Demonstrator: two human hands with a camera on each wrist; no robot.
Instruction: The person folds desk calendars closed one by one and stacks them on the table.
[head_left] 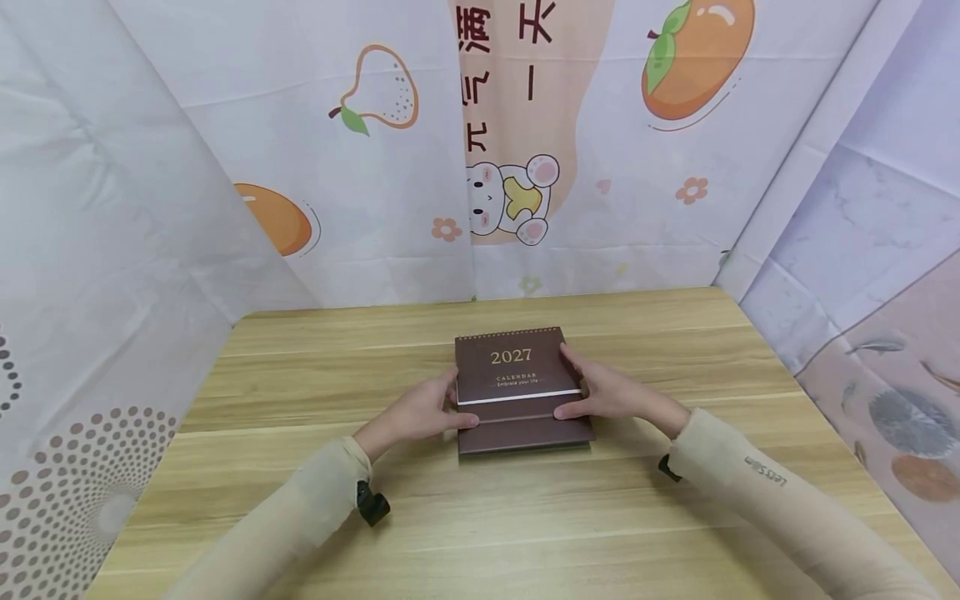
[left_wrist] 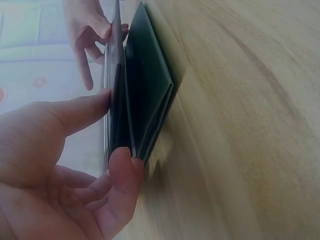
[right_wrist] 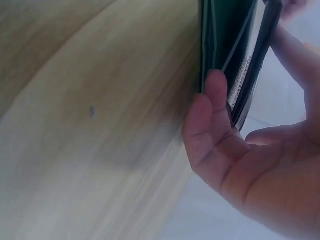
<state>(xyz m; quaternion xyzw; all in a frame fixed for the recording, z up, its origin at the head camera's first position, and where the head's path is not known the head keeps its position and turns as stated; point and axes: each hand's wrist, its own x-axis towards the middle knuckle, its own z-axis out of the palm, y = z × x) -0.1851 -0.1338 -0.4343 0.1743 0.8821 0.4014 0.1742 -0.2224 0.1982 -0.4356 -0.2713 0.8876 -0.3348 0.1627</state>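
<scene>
A dark brown 2027 desk calendar lies near the middle of the table, its spiral binding along the far edge. Its stand panels are partly spread, with a dark green inner side showing in the left wrist view. My left hand holds its left side, thumb on the front panel and fingers at the side edge. On the opposite side my right hand grips it, thumb on the lower brown panel. In the right wrist view, fingertips touch the edges of the green panels.
The wood-grain table carries the calendar. Behind it hangs a white curtain printed with fruit and a cartoon figure. More patterned cloth encloses the left and right sides. Each wrist wears a black strap device.
</scene>
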